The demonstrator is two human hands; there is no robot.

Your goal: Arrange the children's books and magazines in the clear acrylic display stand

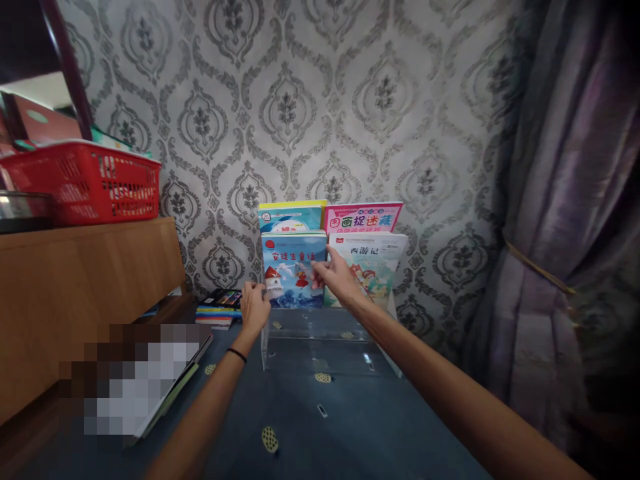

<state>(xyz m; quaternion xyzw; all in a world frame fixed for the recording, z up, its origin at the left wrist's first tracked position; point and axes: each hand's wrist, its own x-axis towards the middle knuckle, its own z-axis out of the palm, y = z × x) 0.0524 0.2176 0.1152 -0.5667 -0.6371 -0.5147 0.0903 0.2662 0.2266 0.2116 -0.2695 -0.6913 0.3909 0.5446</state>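
Observation:
A clear tiered book stand [325, 350] holds several children's books in its upper tiers. My right hand [337, 272] is at the right edge of a blue storybook [293, 293], its fingers bent against the cover. At the lower left edge of that book is my left hand [255, 308], fingers curled and close to the stand's side; its grip is partly hidden. A white-topped book [367, 250] stands to the right, partly covered by my right hand. Behind are a pink book [364, 217] and a teal book [293, 217], with a yellow edge showing.
A dark blue patterned cloth [300, 413] lies under the stand. More books [217, 310] are stacked at left, near a blurred-out item [150, 387]. A red basket [120, 187] sits on a wooden cabinet [90, 287]. Patterned wallpaper [287, 110] rises behind; a grey curtain [540, 233] hangs right.

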